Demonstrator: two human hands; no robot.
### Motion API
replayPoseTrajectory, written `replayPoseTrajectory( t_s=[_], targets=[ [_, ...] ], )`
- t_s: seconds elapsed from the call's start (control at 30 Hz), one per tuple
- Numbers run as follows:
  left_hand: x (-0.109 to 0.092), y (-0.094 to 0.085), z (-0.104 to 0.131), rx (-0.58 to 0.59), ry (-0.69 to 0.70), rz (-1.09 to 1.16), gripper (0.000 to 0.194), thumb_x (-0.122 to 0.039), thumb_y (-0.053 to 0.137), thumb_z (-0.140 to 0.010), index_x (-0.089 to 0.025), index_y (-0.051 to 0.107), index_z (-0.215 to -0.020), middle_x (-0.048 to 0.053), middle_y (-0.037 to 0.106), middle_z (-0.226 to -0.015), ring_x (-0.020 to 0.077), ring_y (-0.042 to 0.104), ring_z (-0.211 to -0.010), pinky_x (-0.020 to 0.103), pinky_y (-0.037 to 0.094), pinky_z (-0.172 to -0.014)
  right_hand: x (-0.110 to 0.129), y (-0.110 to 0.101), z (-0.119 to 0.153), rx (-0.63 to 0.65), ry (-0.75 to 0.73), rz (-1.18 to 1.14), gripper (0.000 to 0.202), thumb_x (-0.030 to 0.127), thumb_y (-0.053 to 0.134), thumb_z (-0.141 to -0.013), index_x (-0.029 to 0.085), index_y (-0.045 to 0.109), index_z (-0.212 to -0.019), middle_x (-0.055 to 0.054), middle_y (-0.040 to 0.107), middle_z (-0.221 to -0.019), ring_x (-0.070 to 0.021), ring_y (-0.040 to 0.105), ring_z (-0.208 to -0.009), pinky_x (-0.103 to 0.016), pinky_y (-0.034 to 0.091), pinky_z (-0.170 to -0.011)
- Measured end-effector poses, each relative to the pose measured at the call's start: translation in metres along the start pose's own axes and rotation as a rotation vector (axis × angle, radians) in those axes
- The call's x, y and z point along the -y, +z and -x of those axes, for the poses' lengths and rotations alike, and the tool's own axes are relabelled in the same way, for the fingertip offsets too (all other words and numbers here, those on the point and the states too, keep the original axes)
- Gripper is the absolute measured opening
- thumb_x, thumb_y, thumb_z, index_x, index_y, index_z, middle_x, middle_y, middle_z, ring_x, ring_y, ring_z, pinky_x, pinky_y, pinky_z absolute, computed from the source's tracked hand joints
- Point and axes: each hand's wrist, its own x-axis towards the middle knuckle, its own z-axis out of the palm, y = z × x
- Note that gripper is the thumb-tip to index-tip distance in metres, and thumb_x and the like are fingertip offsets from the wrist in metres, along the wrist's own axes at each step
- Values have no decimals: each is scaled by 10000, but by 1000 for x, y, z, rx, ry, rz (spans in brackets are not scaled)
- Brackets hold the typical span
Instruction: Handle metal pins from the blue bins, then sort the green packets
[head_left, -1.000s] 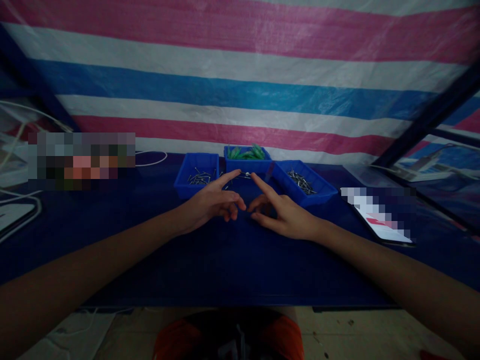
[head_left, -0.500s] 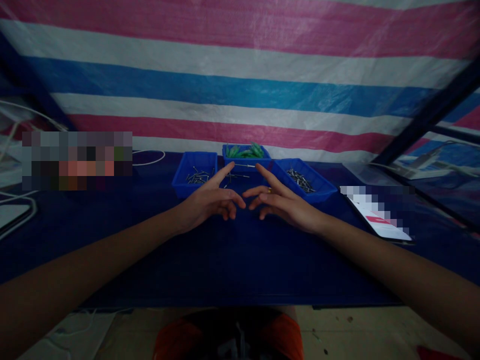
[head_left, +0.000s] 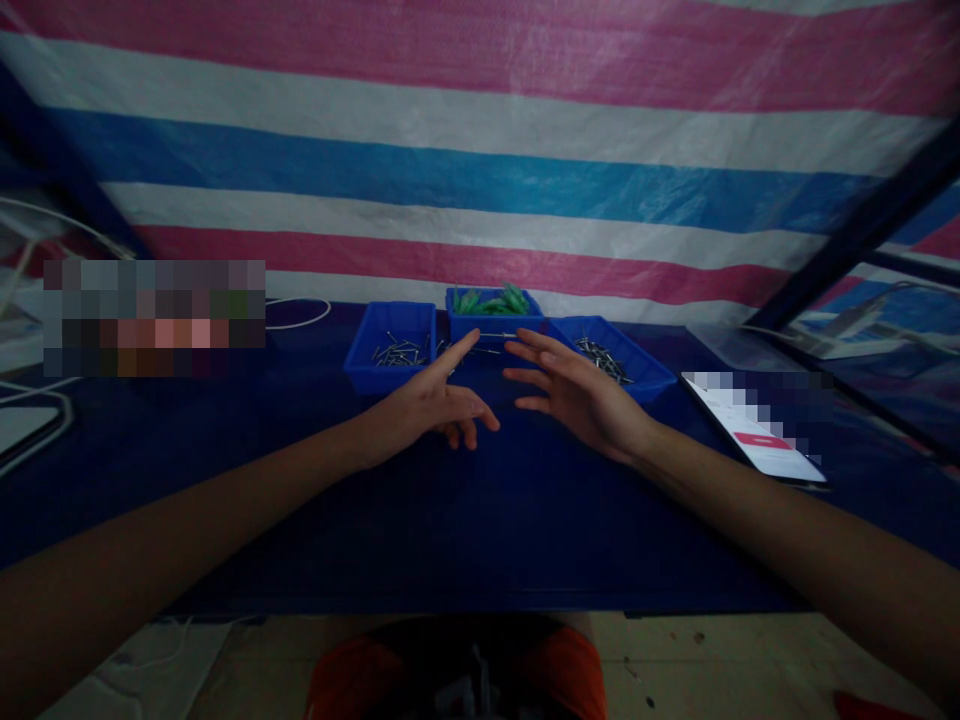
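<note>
Tarpaulin (head_left: 480, 185) and bins (head_left: 376, 380) of metal pins (head_left: 402, 354) suggest a workshop

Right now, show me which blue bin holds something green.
The middle bin, set farthest back; the left bin and right bin hold metal pins.

From my end, the desk (head_left: 480, 540) looks smooth, faintly glossy. Toward its far edge I see smooth plastic trays (head_left: 386, 382), bare metal pins (head_left: 401, 352) and a glinting metal rod (head_left: 498, 335); beyond, creased, glossy plastic sheeting (head_left: 480, 180). Toward the right edge, a glassy phone screen (head_left: 780, 458).
</note>
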Motion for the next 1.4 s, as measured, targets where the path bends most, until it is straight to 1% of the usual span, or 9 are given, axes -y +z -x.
replayPoseTrajectory(
  t_s=[0.13, 0.23, 0.4, 0.6, 0.73, 0.8, 0.9, 1.07, 1.4],
  targets=[
    [3, -2, -2, 25, 4, -37, 916, -284, 591, -790, -250, -72, -1421, 72, 662, -845, 138, 622, -606, 219, 429, -521, -1, 0, -2, -87, 1, -24, 287, 278, 600, -788, 238, 573, -1071, -49, 536, -1257, -182, 555, -1048, -313, 485, -788],
    [4, -2, -2, 40, 6, -66, 905, -292, 589, -792, -236, -57, -1425, 74, 662, -844, 134, 617, -604, 213, 430, -514, -2, 1, -3, -164, 16, 4, 240, 255, 621, -770, 208, 598, -1004, -58, 610, -1134, -157, 590, -965, -299, 481, -784],
    [3, -2, -1, 40, 10, -116, 858, -289, 575, -805, -221, -8, -1431, 84, 665, -871, 132, 612, -627, 211, 432, -522, -5, -3, -6, -210, 18, 50, 167, 269, 654, -733, 197, 617, -879, -30, 655, -938, -124, 611, -835, -269, 480, -739],
    [2, -4, -1, -86, 10, -119, 650, -321, 589, -794, -155, 328, -1366, 120, 652, -975, 151, 602, -711, 222, 461, -540, -6, -4, -6, -167, -7, 104, 93, 231, 661, -696, 181, 594, -736, 13, 605, -737, -79, 555, -640, -219, 462, -615],
    [0, -3, -2, -199, 5, -39, 427, -338, 607, -779, -125, 580, -1148, 151, 627, -1084, 212, 613, -862, 228, 477, -564, -3, -2, -4, -120, -35, 149, 47, 205, 623, -705, 176, 588, -718, 5, 592, -728, -88, 541, -633, -237, 461, -608],
    [-2, -2, -2, -238, 4, 3, 339, -339, 618, -768, -116, 645, -1022, 151, 638, -1070, 230, 616, -891, 228, 479, -566, -3, -2, -3, -106, -38, 145, 49, 200, 626, -700, 173, 592, -722, 4, 595, -730, -88, 539, -637, -237, 455, -608],
    [-4, -1, -2, -278, 2, 37, 277, -327, 636, -751, -110, 676, -918, 138, 669, -990, 224, 632, -854, 229, 478, -564, -5, -2, -3, -84, -35, 126, 55, 198, 635, -695, 168, 598, -726, 7, 601, -728, -80, 539, -633, -223, 445, -599],
    [-3, -1, -3, -286, -15, 18, 207, -303, 644, -743, -118, 686, -824, 96, 693, -857, 179, 640, -751, 230, 477, -575, -9, -2, -4, -57, -11, 163, 62, 202, 630, -705, 171, 596, -746, 6, 618, -739, -81, 556, -632, -222, 442, -587],
    [5, -5, -5, -271, 6, -157, 155, -277, 668, -730, -156, 669, -826, 44, 683, -819, 118, 594, -670, 221, 456, -589, -6, 3, -1, -26, -90, 359, 110, 243, 647, -689, 177, 566, -722, 26, 591, -660, -94, 543, -614, -238, 444, -561]
  ],
)
